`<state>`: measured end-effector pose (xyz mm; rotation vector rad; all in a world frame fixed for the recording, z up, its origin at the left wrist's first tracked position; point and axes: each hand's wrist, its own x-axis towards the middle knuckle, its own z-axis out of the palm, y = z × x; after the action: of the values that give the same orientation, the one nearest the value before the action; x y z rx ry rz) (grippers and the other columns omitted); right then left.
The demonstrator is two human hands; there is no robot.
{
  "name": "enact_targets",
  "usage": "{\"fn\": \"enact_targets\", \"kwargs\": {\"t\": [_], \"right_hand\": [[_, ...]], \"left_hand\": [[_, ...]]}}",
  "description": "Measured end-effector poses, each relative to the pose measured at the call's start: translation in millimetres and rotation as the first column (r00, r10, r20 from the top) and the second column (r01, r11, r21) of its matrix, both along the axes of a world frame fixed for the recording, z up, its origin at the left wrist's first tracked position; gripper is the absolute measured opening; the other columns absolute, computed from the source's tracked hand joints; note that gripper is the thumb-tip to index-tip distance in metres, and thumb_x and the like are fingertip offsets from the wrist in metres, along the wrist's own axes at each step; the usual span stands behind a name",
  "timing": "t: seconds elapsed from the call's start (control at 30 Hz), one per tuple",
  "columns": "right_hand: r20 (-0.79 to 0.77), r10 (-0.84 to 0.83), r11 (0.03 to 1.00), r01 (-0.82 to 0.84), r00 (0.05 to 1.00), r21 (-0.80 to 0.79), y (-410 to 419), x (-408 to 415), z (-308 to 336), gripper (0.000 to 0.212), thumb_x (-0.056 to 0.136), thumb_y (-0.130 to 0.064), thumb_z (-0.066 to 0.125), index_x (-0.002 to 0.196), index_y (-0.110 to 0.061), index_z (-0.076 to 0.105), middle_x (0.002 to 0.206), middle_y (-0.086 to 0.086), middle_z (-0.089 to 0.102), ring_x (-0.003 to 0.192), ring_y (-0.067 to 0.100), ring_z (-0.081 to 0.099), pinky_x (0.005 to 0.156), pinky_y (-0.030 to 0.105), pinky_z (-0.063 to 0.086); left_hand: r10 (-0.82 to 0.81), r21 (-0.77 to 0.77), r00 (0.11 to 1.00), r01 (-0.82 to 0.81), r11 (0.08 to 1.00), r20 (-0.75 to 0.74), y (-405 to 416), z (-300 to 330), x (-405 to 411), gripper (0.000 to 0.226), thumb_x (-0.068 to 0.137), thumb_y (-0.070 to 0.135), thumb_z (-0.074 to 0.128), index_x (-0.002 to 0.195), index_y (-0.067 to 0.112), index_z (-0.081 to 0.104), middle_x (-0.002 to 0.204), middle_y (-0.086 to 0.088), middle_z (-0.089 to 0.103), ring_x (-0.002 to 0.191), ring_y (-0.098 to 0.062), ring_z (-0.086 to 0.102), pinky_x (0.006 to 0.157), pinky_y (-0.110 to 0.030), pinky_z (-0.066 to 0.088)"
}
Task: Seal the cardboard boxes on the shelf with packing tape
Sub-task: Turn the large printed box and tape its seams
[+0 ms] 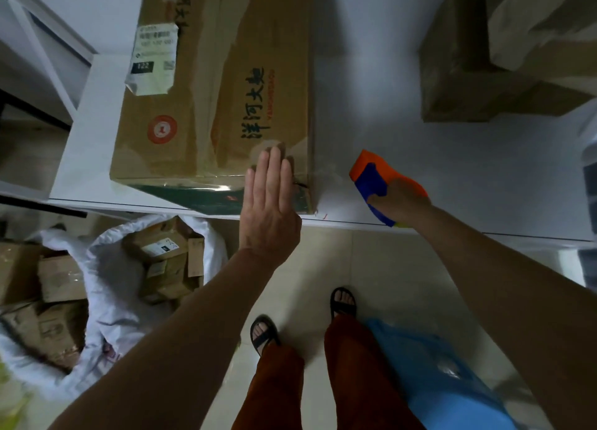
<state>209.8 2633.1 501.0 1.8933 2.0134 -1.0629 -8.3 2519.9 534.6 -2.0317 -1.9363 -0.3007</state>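
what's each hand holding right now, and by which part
The right hand grips the orange-and-blue tape dispenser by its handle end. The left hand holds nothing; its straight fingers lie against the cardboard box.

A white shelf (pixel 403 113) carries a large printed cardboard box (pixel 213 84) and, well apart, smaller brown boxes (pixel 478 84).

Bare forearms, no sleeves in view. Left hand (pixel 269 200) and right hand (pixel 400 203) without gloves or rings. Rust-brown trousers (pixel 349 374). Dark open-toed sandals (pixel 343 302) with straps across bare toes.
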Motion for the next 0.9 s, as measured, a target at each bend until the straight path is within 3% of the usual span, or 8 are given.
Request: {"fn": "enact_targets", "kwargs": {"t": [0.2,0.3,0.43,0.57,0.63,0.7,0.77,0.9], "right_hand": [[-0.035,-0.046,0.978,0.052,0.998,0.203,-5,-18,-71,0.056,0.083,-0.013,0.056,0.135,-0.029,0.044,0.073,0.0,0.044,0.065,0.016,0.042,0.06,0.026,0.032],[-0.087,-0.217,0.944,0.232,0.972,0.237,-5,-29,-83,0.018,0.082,-0.031,0.059,0.1,-0.035,0.061,0.069,0.003,0.039,0.06,0.02,0.036,0.055,0.034,0.036],[-0.054,-0.214,0.926,0.22,0.975,0.307,-8,-33,-114,0.028,0.091,-0.034,0.046,0.101,-0.016,0.065,0.079,0.008,0.061,0.073,0.023,0.059,0.061,0.029,0.04],[-0.167,-0.199,0.862,0.253,0.966,0.439,-4,-42,-134,0.034,0.095,-0.034,0.037,0.123,-0.039,0.056,0.101,-0.004,0.063,0.087,0.013,0.057,0.068,-0.001,0.035],[-0.305,-0.192,0.849,0.314,0.933,0.426,-6,-51,-128,0.031,0.095,-0.031,0.044,0.125,-0.036,0.052,0.1,0.002,0.062,0.087,0.018,0.056,0.079,0.012,0.042],[-0.381,-0.299,0.788,0.451,0.875,0.419,-18,-59,-100,0.026,0.086,-0.051,0.059,0.091,-0.026,0.066,0.075,0.01,0.056,0.068,0.02,0.052,0.069,0.034,0.049],[-0.544,-0.352,0.687,0.605,0.761,0.401,-46,-73,-62,0.036,0.086,-0.043,0.062,0.07,-0.01,0.06,0.061,0.005,0.051,0.059,0.019,0.049,0.06,0.034,0.046],[-0.651,-0.162,0.617,0.591,0.742,0.52,-128,-101,4,0.024,0.097,-0.015,0.042,0.101,-0.003,0.063,0.089,0.01,0.062,0.083,0.025,0.06,0.07,0.035,0.05]], "left_hand": [[-0.02,0.22,1.0,0.023,0.975,-0.015,12,-24,-4,0.086,0.068,0.003,0.062,0.143,-0.001,0.019,0.146,-0.022,0.025,0.149,-0.026,0.0,0.121,-0.047,0.004],[-0.037,0.249,0.999,0.041,0.968,-0.022,15,-24,-5,0.089,0.067,0.004,0.062,0.142,-0.001,0.016,0.145,-0.021,0.027,0.149,-0.026,0.0,0.12,-0.046,0.004],[-0.055,0.275,0.998,0.058,0.96,-0.016,16,-26,-6,0.082,0.066,0.004,0.064,0.139,-0.004,0.027,0.145,-0.02,0.028,0.142,-0.032,0.016,0.12,-0.046,0.006],[-0.059,0.307,0.998,0.066,0.95,-0.033,18,-29,-7,0.082,0.068,0.005,0.064,0.139,-0.004,0.026,0.145,-0.019,0.027,0.141,-0.032,0.017,0.12,-0.046,0.007],[-0.067,0.287,0.997,0.073,0.955,-0.029,17,-28,-7,0.08,0.071,0.006,0.062,0.14,-0.004,0.024,0.146,-0.019,0.025,0.141,-0.033,0.017,0.12,-0.046,0.006],[-0.065,0.235,0.998,0.067,0.97,-0.017,13,-24,-7,0.079,0.073,0.006,0.06,0.142,-0.004,0.022,0.148,-0.019,0.023,0.141,-0.035,0.02,0.121,-0.046,0.005],[-0.058,0.149,0.998,0.059,0.987,-0.011,7,-16,-6,0.078,0.075,0.008,0.056,0.144,-0.004,0.02,0.151,-0.02,0.021,0.142,-0.036,0.02,0.121,-0.046,0.004],[-0.085,-0.035,0.993,0.088,0.995,0.076,-5,12,-10,0.077,0.079,0.015,0.053,0.148,0.001,0.021,0.153,-0.019,0.028,0.143,-0.033,0.022,0.12,-0.047,0.014]]}}
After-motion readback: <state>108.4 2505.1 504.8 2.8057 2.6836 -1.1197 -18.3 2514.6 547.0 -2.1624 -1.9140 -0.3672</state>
